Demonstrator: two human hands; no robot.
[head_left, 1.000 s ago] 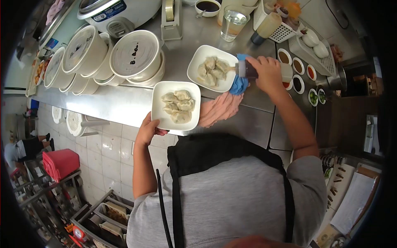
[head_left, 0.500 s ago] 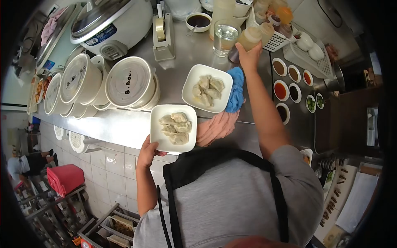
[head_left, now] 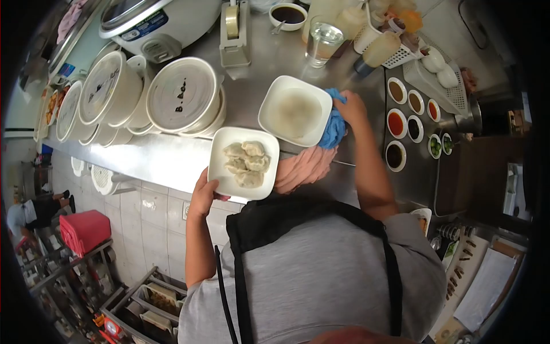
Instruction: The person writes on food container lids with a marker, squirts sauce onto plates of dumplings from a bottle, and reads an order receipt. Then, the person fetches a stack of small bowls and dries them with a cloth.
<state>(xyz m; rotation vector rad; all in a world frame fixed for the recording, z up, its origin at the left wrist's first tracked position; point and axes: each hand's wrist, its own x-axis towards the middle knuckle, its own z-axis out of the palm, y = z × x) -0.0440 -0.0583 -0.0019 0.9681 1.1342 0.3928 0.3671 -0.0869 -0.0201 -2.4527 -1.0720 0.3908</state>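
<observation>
My left hand point(head_left: 204, 192) grips the near left edge of a white square dish point(head_left: 216, 186) holding several pale dumplings point(head_left: 246, 164), thumb on the rim. My right hand point(head_left: 351, 109) has its fingers closed on a crumpled blue cloth point(head_left: 333, 127). Beside that cloth, a second white square dish point(head_left: 268, 120) rests on the steel counter. A blurred, pale brownish patch fills its middle; separate dumplings cannot be made out there. A pink cloth point(head_left: 306, 170) lies below the blue one, close to both dishes.
Lidded tubs point(head_left: 179, 94) stack up on the left, below a rice cooker point(head_left: 157, 34). Toward the back are a tape dispenser point(head_left: 235, 43), a bowl of dark sauce point(head_left: 288, 14), a glass of water point(head_left: 323, 43) and a squeeze bottle point(head_left: 379, 50). Small sauce dishes point(head_left: 396, 123) sit at right.
My right hand has left the squeeze bottle and come down to the blue cloth. The bottle now stands farther right, by the basket. Dumplings visible in the second dish now appear as a blurred patch.
</observation>
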